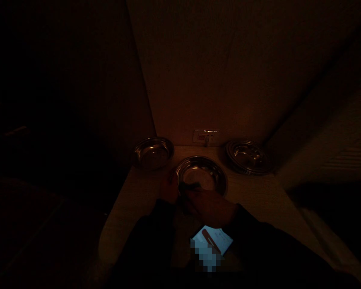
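In the dim light a round metal dish [212, 170] with a shiny rim lies on the table in front of me. At its left edge is my left hand [169, 188], its fingers curled against the rim. My right hand [212, 205] reaches over the near side of the dish, closed on a dark, soft-looking piece that resembles a cloth [190, 186]. The cloth touches the near left part of the dish. Shadow hides most of the fingers.
Another metal dish [153, 154] stands at the back left and a stack of metal dishes [248, 157] at the back right. A wall socket [205, 137] is behind them. Below my right wrist lies a phone [212, 241] with a lit screen. The wooden table [132, 208] has a rounded left corner.
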`<state>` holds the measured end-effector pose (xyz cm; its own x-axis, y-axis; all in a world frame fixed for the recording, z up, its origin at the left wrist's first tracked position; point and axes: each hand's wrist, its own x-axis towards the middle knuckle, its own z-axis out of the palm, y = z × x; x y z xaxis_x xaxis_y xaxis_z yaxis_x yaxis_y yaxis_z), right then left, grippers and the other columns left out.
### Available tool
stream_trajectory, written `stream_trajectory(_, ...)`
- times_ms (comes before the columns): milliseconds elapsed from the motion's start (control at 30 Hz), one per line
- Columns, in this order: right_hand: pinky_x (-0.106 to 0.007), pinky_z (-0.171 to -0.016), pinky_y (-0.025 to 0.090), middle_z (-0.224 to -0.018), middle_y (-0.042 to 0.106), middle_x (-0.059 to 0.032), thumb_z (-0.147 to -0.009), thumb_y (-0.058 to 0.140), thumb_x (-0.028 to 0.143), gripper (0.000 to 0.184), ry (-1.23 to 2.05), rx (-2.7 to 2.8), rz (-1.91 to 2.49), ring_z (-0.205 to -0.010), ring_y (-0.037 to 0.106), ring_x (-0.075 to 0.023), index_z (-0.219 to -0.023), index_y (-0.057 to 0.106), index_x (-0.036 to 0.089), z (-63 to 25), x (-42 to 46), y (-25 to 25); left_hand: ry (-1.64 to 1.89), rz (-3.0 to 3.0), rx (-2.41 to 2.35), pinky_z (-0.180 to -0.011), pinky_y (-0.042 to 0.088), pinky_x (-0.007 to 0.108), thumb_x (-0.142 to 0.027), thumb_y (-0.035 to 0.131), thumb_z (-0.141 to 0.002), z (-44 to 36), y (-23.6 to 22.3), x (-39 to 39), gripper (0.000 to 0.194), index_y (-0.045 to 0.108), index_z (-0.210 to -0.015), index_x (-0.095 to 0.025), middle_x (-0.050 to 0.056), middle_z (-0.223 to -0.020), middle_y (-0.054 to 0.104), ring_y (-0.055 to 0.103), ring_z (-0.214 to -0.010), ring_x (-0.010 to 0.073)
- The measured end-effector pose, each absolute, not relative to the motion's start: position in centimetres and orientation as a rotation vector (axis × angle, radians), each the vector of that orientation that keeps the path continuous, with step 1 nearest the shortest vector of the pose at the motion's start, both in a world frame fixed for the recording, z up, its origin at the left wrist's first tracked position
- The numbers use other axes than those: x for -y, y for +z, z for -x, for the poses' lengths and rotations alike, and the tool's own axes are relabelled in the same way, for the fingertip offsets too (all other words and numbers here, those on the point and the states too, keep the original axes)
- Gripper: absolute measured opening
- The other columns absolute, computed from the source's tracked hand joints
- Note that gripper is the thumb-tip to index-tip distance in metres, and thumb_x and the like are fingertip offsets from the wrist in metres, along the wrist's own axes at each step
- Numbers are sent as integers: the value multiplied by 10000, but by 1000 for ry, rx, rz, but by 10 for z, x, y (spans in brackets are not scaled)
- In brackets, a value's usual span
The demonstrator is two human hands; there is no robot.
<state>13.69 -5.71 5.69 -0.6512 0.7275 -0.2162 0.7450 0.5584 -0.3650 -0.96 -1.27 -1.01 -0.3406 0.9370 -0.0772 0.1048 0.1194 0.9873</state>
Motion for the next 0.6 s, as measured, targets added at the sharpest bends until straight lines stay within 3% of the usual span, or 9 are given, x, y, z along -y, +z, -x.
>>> stream_trajectory(200,-348,-797,470,-1136,641,-164,-971,328,326,375,-680,-2687,-1259,-993,625,-251,-1229,528,141,-157,65,58,1301,-1011,-1586,-984,474,368,-143,488,-862,7,1,14,296,654,-1099,-81,143,-1166,673,625,-1101,225)
stream_trajectory(600,-351,-841,470,-1191,627,-169,-946,398,288,427,-688,-2787,-1155,-1045,612,-251,-1340,448,133,-160,59,53,1298,-977,-1540,-978,473,356,-183,495,-868,10,-1,11,263,687,-1042,-141,94,-1131,697,630,-1092,215)
